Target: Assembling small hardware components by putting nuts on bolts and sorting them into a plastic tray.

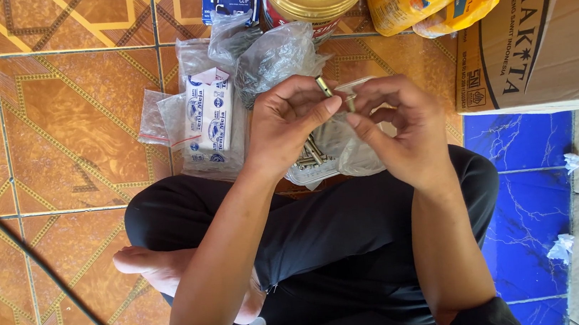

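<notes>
Crossed legs in black trousers (355,241) fill the foreground, the person sitting on the tiled floor (64,129). Just beyond them, the left hand (289,123) pinches 1 small brass-coloured pin (324,86) between thumb and fingertips. The right hand (400,126) grips the mouth of a clear plastic bag (345,149) holding more pins. With so light a pinch the pin could slip and roll among the other plastic packets (209,117), and the bag could tip and spill.
</notes>
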